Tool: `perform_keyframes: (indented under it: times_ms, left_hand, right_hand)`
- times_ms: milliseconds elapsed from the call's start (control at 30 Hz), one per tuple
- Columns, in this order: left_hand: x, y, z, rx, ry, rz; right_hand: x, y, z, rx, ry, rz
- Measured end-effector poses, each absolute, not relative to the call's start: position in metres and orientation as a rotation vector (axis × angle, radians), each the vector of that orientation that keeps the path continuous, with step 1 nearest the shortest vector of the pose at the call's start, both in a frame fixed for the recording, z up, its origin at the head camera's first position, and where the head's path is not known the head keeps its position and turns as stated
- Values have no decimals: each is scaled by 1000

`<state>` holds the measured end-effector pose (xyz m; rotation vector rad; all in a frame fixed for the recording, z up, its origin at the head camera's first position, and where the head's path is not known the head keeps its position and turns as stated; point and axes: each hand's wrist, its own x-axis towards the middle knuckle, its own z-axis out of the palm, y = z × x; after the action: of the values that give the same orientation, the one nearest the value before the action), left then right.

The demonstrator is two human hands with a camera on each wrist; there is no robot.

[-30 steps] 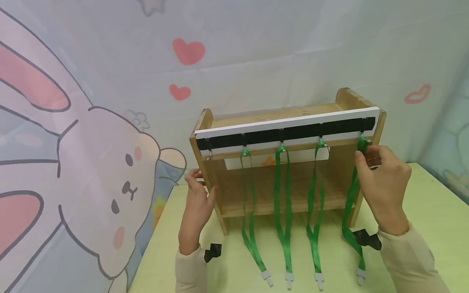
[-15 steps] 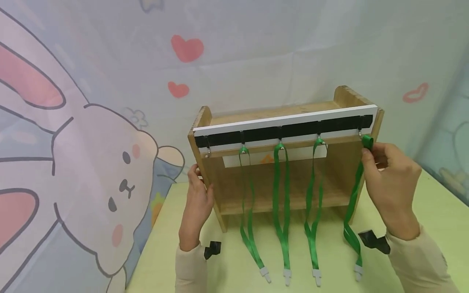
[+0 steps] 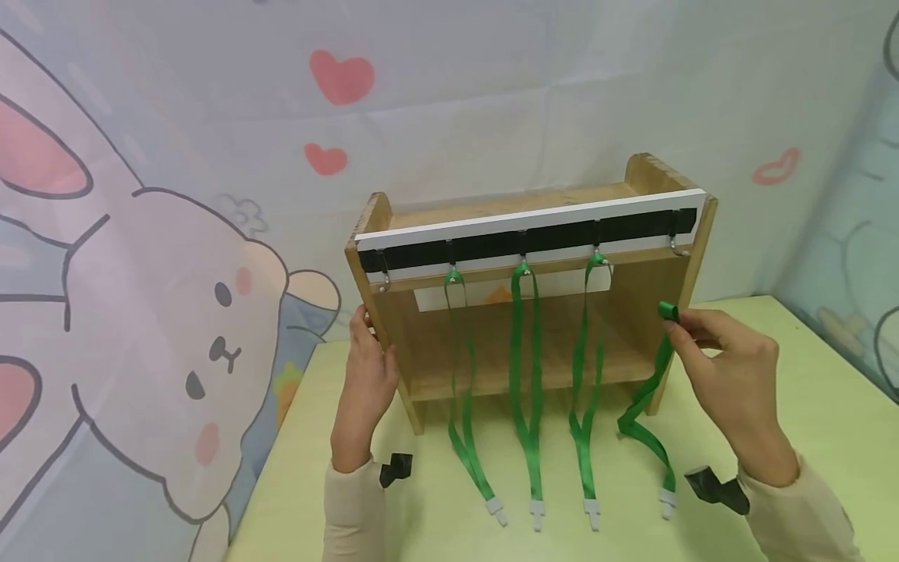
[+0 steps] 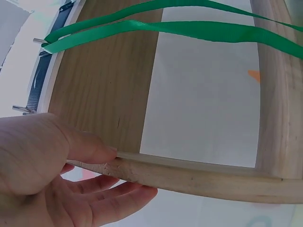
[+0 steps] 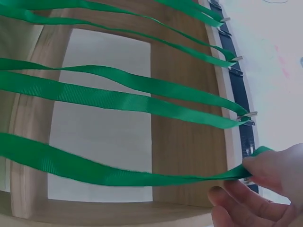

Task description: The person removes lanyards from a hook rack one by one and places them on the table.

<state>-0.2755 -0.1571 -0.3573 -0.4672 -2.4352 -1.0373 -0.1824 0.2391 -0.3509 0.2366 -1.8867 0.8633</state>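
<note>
A small wooden shelf (image 3: 492,351) stands on the table, with a white rail (image 3: 618,206) and a black strip of metal hooks along its top front. My left hand (image 3: 361,390) holds the shelf's left side panel, its thumb (image 4: 90,146) on the inner side and its fingers outside. Just in front of the right side panel, my right hand (image 3: 737,382) pinches the looped top of a green lanyard (image 3: 642,402). That lanyard's white clip (image 3: 667,503) hangs low, near the tabletop. The far-right hook (image 3: 676,246) is bare in the head view.
Several other green lanyards, such as the middle one (image 3: 516,343), hang from the inner hooks with white clips at the bottom. The far-left hook (image 3: 383,282) bears nothing. Behind the pale table (image 3: 758,328) is a cloth backdrop (image 3: 456,101) with a cartoon rabbit.
My right hand has lifted the lanyard off the far-right hook, moved slightly right, then lowered it, so the strap folds more. My left hand stays on the shelf's side. The head view has shifted.
</note>
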Motion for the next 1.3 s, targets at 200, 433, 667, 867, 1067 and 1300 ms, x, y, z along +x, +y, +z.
perform_keyframes:
  times_ms: [200,433,667,867,1067,1300]
  left_hand:
    - [-275,-157,-357,-449,-2441,-1032]
    - [-273,-157,-359,-444,-2439,-1021]
    - [-274,-155,-360,-462,-2422,-1007]
    - [-275,-156,-359,-441,-2416,-982]
    - [-275,-155,-359,-439,-2421,-989]
    - [-277,-154,-362,-456,-2400,-975]
  right_hand:
    - [-183,244,-355,265,-1831,912]
    - [-182,246,-365,202,-1890,920]
    - [-181,250,-365,249,-1999,838]
    - [-181,256,-362,240,-2110,802]
    - [-177,259,-360,205,-2361,856]
    - [-178,259,-360,237,-2559,920]
